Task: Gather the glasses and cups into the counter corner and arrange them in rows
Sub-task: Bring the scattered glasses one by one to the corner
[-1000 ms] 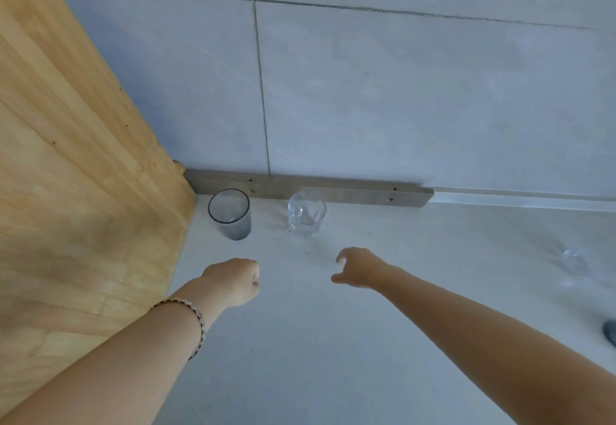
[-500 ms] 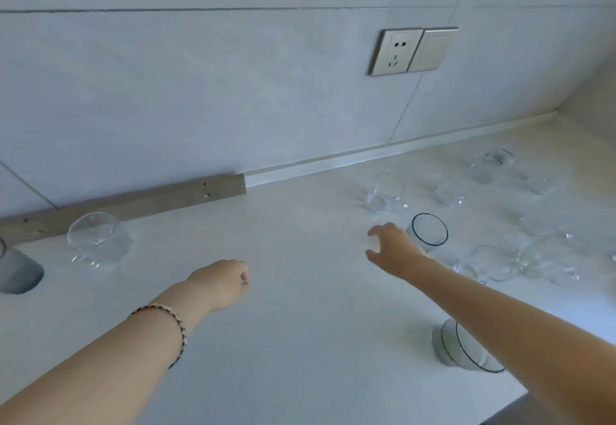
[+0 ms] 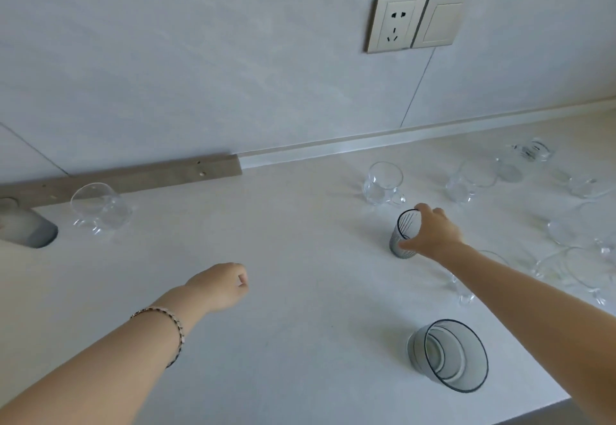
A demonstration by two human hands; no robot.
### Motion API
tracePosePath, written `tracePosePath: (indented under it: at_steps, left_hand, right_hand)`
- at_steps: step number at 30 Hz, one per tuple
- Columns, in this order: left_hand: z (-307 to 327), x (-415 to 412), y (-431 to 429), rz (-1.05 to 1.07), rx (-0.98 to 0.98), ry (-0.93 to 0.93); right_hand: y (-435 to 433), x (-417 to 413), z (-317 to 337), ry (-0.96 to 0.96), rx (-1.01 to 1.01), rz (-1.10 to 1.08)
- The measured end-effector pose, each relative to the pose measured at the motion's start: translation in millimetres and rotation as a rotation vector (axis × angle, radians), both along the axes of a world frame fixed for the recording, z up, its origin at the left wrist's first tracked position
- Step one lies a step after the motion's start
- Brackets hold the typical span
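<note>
Large matte pale-grey wall tiles (image 3: 200, 74) rise behind a smooth off-white counter (image 3: 300, 341) scattered with glassware. A brushed-metal strip (image 3: 150, 176) lines the foot of the wall at left, and a satin-metal socket and switch plate (image 3: 420, 21) sit side by side above. Near the counter's front edge stands a wide smoke-grey glass with a thin dark rim (image 3: 450, 356), apart from the rest. At far left, beside the strip, are a grey tumbler (image 3: 31, 229), cut off by the picture edge, and a rounded clear glass (image 3: 98, 208). A clear glass mug with a small handle (image 3: 383, 184) stands nearer the wall at right. Beyond it is a cluster of clear glasses (image 3: 583, 244) with outlines that are hard to separate. The right hand (image 3: 433, 234) is wrapped round a slim, vertically ribbed grey tumbler (image 3: 407, 224), fingers over its dark rim and thumb low on its side. This tumbler is upright, just in front of the mug. The left hand (image 3: 220, 286), with a thin beaded bracelet (image 3: 173, 328) at the wrist, hovers over bare counter, fingers curled in on nothing.
</note>
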State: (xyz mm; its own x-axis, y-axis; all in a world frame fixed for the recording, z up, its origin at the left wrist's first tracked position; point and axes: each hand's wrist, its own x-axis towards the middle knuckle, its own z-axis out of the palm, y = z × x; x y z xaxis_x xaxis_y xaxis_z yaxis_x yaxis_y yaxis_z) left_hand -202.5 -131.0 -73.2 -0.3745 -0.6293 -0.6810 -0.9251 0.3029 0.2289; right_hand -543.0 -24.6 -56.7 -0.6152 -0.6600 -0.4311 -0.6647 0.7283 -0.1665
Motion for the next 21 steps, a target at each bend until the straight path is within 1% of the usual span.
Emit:
tracePosePath:
  at_steps: [2, 4, 6, 8, 12, 14, 17, 21]
  left_hand:
    - [-1.5, 21.0, -3.9, 0.046, 0.001, -0.023]
    - [-1.5, 44.6, -8.5, 0.093, -0.004, -0.033]
    - [0.5, 70.3, -13.8, 0.14, -0.014, -0.032]
    - [2.0, 98.5, -22.0, 0.185, -0.025, -0.026]
    - [1.1, 159.8, -41.9, 0.238, -0.02, -0.036]
    - [-1.4, 188.2, -52.5, 0.251, -0.01, -0.044]
    - [-5.0, 224.4, -69.1, 0.28, -0.001, -0.051]
    - [-10.5, 257.6, -88.4, 0.31, 0.015, -0.05]
  right_hand:
    - [-6.1, 14.4, 1.8, 0.026, 0.02, 0.047]
    - [-16.8, 38.2, 3.9, 0.04, 0.045, 0.15]
    - [-33.0, 70.0, 5.7, 0.01, 0.041, 0.235]
    - [-54.5, 107.8, 6.5, -0.06, 0.014, 0.282]
    - [-106.9, 193.6, 6.2, -0.254, -0.087, 0.318]
    - [-136.0, 234.9, 5.9, -0.321, -0.134, 0.323]
    - [-180.8, 288.3, 3.1, -0.348, -0.182, 0.332]
    - [-233.2, 336.0, -5.8, -0.29, -0.212, 0.34]
